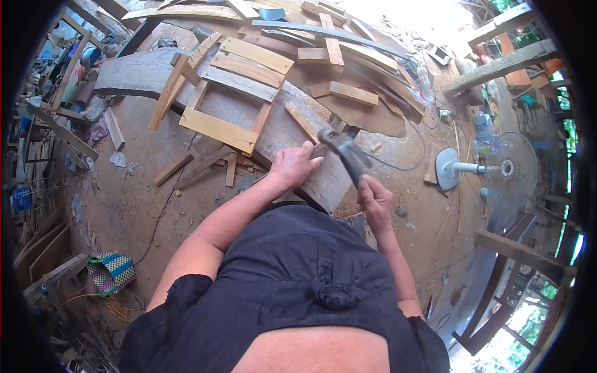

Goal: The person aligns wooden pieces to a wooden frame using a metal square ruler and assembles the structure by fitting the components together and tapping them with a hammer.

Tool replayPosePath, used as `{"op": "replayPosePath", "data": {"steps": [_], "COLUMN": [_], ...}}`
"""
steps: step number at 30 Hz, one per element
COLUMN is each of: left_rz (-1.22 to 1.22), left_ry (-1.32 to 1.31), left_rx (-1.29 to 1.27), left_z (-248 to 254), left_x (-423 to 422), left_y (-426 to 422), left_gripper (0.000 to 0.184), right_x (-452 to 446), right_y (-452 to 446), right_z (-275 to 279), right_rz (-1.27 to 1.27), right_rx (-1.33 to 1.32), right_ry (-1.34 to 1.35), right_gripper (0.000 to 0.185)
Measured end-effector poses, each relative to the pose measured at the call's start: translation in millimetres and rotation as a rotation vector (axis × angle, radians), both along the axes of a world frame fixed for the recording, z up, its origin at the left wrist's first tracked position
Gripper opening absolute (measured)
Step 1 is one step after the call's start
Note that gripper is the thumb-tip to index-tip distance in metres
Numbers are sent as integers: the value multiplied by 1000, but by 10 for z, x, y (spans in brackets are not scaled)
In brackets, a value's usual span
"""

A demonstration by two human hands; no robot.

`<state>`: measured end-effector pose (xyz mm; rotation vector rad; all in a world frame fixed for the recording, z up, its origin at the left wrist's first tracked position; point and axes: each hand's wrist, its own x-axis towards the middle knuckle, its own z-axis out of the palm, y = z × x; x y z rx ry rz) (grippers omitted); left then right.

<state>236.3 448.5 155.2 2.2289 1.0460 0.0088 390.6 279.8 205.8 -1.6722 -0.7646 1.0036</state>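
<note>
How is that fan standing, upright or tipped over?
Upright: the fan stands on its base, with the pole rising to the round cage.

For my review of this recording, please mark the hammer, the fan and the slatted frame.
Hammer (347, 153): head view, middle of the tool, blurred.
Fan (469, 168): head view, on its pole.
Slatted frame (239, 84): head view, on its grey slat.
</note>
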Motion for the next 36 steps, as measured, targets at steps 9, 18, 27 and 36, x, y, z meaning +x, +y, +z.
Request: {"op": "replayPosePath", "data": {"steps": [9, 18, 27, 36], "left_rz": [0, -2, 4, 8], "left_ry": [21, 35, 14, 20], "left_rx": [-15, -19, -9, -10], "left_z": [-17, -12, 22, -7], "left_x": [1, 6, 11, 26], "left_y": [0, 15, 10, 22], "left_gripper": [40, 40, 41, 40], "right_x": [147, 85, 33, 156], "right_y": [-11, -47, 21, -38], "right_z": [-334, -177, 54, -461], "right_rz": [28, 18, -13, 70], "right_rx": [-50, 34, -3, -11], "right_ry": [-233, -204, 2, -297], "right_gripper": [21, 24, 30, 30]}}
